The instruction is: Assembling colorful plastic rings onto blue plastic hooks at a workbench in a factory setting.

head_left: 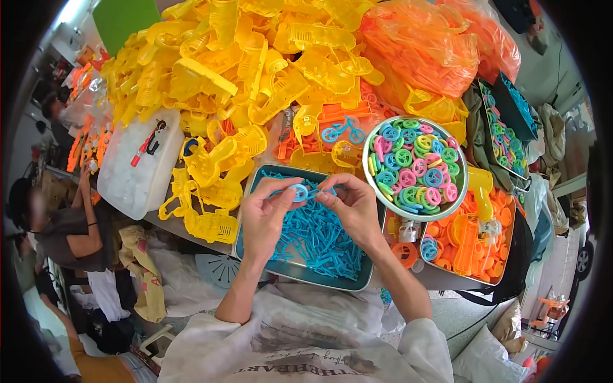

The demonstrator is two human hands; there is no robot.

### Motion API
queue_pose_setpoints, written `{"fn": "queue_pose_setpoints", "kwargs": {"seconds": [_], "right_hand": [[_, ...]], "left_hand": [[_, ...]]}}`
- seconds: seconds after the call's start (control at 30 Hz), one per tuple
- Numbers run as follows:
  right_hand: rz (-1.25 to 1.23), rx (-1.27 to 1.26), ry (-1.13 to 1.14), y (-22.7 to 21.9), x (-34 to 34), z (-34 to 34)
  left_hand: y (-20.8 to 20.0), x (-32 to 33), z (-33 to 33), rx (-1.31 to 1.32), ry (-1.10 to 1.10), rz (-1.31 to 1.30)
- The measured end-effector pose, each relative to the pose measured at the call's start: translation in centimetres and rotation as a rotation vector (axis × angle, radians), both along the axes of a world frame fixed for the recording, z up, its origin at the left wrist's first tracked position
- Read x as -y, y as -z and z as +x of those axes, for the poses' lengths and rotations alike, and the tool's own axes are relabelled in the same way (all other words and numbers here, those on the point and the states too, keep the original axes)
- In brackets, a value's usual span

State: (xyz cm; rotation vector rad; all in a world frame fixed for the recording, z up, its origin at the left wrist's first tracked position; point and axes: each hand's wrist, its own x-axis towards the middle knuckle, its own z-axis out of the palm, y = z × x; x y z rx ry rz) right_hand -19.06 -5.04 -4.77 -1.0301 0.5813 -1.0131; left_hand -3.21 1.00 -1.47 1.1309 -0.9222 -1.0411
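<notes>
Above a dark teal tray point(368, 271) heaped with thin blue plastic pieces point(319, 246), my two hands meet. In my left hand point(269, 207), thumb and fingers pinch a small blue toy wheel point(300, 193). My right hand point(352, 207) is closed in a pinch on a thin blue plastic piece point(312, 193) right beside the wheel; its exact shape is mostly hidden by the fingers. Past the tray lies a small blue toy bicycle point(343, 132). To the right, a round metal bowl point(462, 185) holds many pink, green, blue and yellow toy wheels point(416, 167).
Yellow plastic mouldings point(236, 70) pile high at the back. Left stands a translucent white bin point(118, 182); at right, a tray of orange parts point(495, 246). Orange parts fill a plastic bag point(421, 48) at back right. A person point(70, 223) works at far left.
</notes>
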Motion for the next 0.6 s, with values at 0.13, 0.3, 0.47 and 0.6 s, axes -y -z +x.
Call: {"fn": "queue_pose_setpoints", "kwargs": {"seconds": [0.13,0.3,0.47,0.6], "right_hand": [[-0.013,-0.001,-0.031,-0.7,-0.2,0.1],[0.0,0.012,-0.028,-0.2,0.0,-0.1],[0.014,0.003,-0.029,0.1,-0.3,0.1],[0.022,-0.011,-0.001,0.0,-0.5,0.2]], "left_hand": [[0.1,0.0,0.0,-0.039,-0.003,0.05],[0.4,0.1,-0.8,-0.02,-0.044,0.012],[1.4,0.4,-0.7,0.059,-0.078,-0.004],[1.0,0.5,-1.5,0.131,-0.147,-0.037]]}}
